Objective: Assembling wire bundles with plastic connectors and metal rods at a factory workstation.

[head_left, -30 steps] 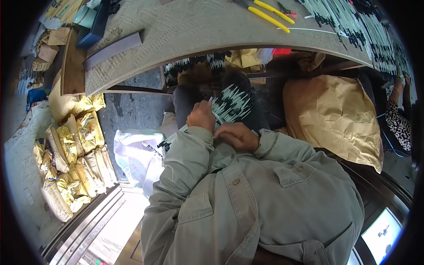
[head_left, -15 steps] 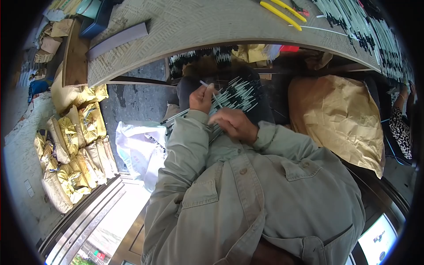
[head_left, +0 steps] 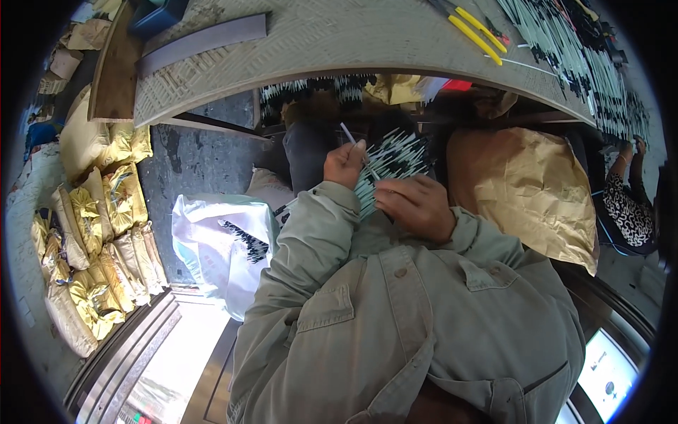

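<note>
My left hand (head_left: 345, 165) is closed around a thin pale stick (head_left: 345, 130), which slants up past the thumb. Across my lap lies a loose pile of similar pale sticks with black parts (head_left: 399, 154), just beyond both hands. My right hand (head_left: 419, 206) is at the near right side of this pile, its fingers curled and thumb and fingertips drawn together. Whatever the right fingertips pinch is too small or hidden to make out.
Ahead stands a table (head_left: 339, 42) with yellow-handled pliers (head_left: 474, 34), a grey strip (head_left: 205, 44) and more sticks (head_left: 558, 56). A white plastic bag (head_left: 205, 247) stands left, near stacked yellow packages (head_left: 92, 261). A big brown paper sack (head_left: 522, 191) is at right; beyond it sits another person (head_left: 628, 212).
Both hands have moved a little right in the picture, and the view has shifted. The stick in my left hand now points up more steeply. My right hand has drawn away from the left.
</note>
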Demonstrator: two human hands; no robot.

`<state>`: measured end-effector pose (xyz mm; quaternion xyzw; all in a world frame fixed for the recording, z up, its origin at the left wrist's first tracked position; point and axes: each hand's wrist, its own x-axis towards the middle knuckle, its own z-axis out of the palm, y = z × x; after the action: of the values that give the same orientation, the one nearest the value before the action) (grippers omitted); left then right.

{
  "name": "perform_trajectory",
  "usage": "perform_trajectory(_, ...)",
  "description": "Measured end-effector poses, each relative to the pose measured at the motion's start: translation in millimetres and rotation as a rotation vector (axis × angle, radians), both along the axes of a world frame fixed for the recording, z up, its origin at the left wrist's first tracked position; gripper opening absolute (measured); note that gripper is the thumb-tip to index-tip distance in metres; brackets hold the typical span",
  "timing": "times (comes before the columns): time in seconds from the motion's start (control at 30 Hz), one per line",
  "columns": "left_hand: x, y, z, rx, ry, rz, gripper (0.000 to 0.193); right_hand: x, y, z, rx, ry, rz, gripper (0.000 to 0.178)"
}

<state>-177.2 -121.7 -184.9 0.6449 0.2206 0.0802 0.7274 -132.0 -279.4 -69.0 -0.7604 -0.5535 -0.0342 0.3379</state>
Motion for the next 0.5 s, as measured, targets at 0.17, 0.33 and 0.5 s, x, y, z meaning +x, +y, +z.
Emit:
perform_trajectory(0.17,7.8,-4.0,5.4,0.0,0.046,0.016,0.033,31.0,10.0,-17.6,-0.359,0.121,-0.24,0.005)
perform_trajectory(0.33,4.1,-4.3,16.0,0.171,-0.045,0.032,0.033,4.5,12.0,-22.7,-0.334,0.503,-0.144,0.014)
perform_trajectory(0.5,-1.2,-4.7,17.4,-0.092,-0.028,0.039,0.034,1.8,25.9,-38.9,-0.622,0.179,-0.323,0.018)
